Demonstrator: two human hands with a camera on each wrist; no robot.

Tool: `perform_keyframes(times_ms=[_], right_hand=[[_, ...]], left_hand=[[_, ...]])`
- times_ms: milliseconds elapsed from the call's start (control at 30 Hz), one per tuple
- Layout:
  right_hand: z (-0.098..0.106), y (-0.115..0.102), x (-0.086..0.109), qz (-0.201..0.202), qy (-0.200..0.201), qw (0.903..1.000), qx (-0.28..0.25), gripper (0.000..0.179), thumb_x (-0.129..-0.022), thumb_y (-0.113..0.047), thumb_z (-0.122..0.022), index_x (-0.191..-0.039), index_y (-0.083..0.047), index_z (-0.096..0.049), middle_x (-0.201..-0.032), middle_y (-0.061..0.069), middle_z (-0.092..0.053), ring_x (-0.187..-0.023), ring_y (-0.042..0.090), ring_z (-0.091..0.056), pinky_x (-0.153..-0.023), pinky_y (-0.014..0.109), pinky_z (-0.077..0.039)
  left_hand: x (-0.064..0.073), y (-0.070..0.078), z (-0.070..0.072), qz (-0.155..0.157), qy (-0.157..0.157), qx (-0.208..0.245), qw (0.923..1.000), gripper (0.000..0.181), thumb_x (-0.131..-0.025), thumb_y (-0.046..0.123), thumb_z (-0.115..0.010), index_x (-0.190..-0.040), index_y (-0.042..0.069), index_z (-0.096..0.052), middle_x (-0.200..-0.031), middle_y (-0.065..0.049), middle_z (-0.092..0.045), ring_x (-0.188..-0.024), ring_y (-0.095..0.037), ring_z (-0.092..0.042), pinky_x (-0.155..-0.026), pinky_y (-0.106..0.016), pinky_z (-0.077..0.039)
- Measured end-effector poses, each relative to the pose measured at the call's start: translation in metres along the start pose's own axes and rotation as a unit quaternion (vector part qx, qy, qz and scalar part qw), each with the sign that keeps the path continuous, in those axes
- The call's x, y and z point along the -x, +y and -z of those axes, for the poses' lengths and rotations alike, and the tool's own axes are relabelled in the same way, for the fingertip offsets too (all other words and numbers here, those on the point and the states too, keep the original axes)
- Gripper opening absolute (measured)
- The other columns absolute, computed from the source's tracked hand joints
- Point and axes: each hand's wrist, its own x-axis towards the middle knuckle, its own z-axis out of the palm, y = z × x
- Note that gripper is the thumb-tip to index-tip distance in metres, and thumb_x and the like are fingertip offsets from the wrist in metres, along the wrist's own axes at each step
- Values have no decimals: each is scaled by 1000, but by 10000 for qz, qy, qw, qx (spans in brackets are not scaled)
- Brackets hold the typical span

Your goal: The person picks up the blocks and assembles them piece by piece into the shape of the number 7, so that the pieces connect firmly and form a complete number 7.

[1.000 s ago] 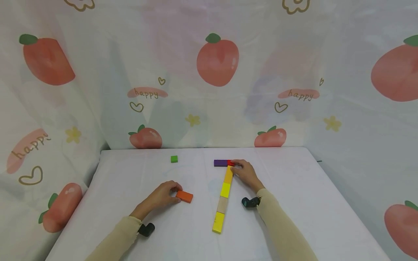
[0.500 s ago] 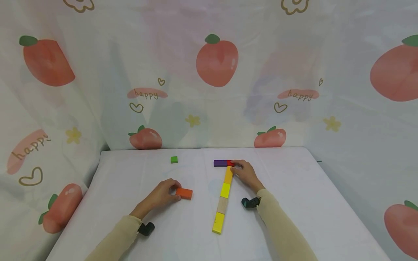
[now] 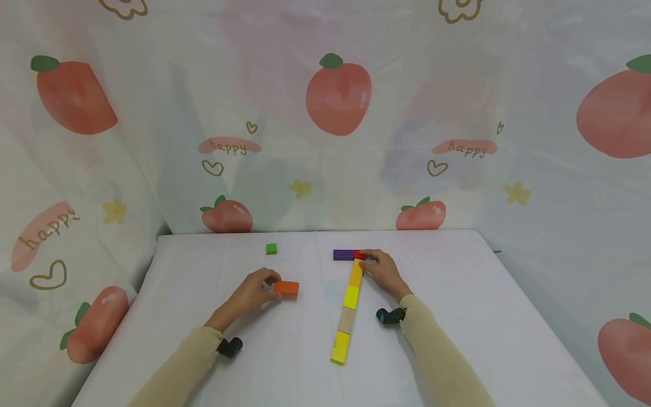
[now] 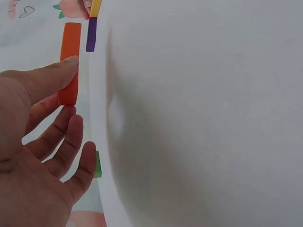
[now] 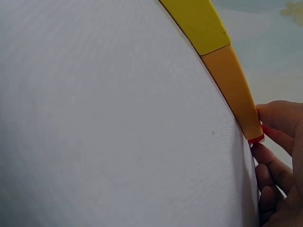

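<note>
My left hand (image 3: 252, 291) pinches an orange block (image 3: 286, 288) by its left end, held above the table. In the left wrist view the thumb lies across that block (image 4: 71, 42), with the other fingers behind and below it. At the far end of a line of blocks, my right hand (image 3: 385, 271) holds a small red block (image 3: 358, 254) between its fingers, partly covering it. Its thumb touches the yellow-orange block (image 3: 356, 273) just nearer. A purple block (image 3: 343, 255) lies against the red one's left side.
Nearer along the line lie a yellow block (image 3: 350, 297), a pale wood block (image 3: 346, 320) and another yellow block (image 3: 340, 347). A small green block (image 3: 272, 249) sits alone at the back left of the white table (image 3: 458, 271). Patterned cloth (image 3: 325, 169) hangs behind.
The left hand has moved away from me, towards the back of the table, with the orange block, which has turned from slanted to level. The right hand and the line of blocks have stayed still.
</note>
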Motion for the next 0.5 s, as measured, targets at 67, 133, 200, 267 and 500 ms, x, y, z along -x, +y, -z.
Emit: perform_keyframes(times_ms=[67,133,200,267,500], right_hand=[[0,0,0,-11,-5,10000,7,43,-94,-30,-64,-136,-20,-59,-144,12,-52,-137,35,-41,-116,56,-29],[0,0,0,9,-2,10000,14,43,-95,-30,-64,-136,-20,-59,-144,12,-52,-137,35,-41,-115,56,-30],[1,1,0,39,4,10000,6,43,-95,-29,-64,-136,-20,-59,-143,12,-52,-137,35,-41,-115,56,-30],[1,1,0,59,9,10000,-25,42,-95,-29,-64,-136,-20,-59,-143,12,-53,-137,35,-41,-115,56,-30],[1,-1,1,69,-4,10000,-53,43,-94,-29,-64,-136,-19,-59,-143,12,-53,-137,35,-41,-115,56,-30]], left_hand=[[-3,0,0,1,30,65,10000,34,-80,16,-82,-110,16,-66,-105,4,-63,-99,-15,-56,-91,-37,-49],[-5,1,1,6,71,119,9999,34,-80,15,-81,-111,16,-65,-106,4,-63,-100,-15,-56,-92,-37,-49],[-8,3,2,-23,112,164,9998,34,-81,14,-80,-111,15,-65,-106,3,-63,-101,-16,-57,-93,-38,-49],[-11,4,3,-100,157,186,9997,33,-81,12,-79,-111,14,-65,-106,2,-63,-101,-17,-57,-92,-39,-49],[-21,7,5,-101,197,251,9994,32,-83,11,-78,-112,14,-65,-109,1,-63,-102,-18,-57,-92,-38,-49]])
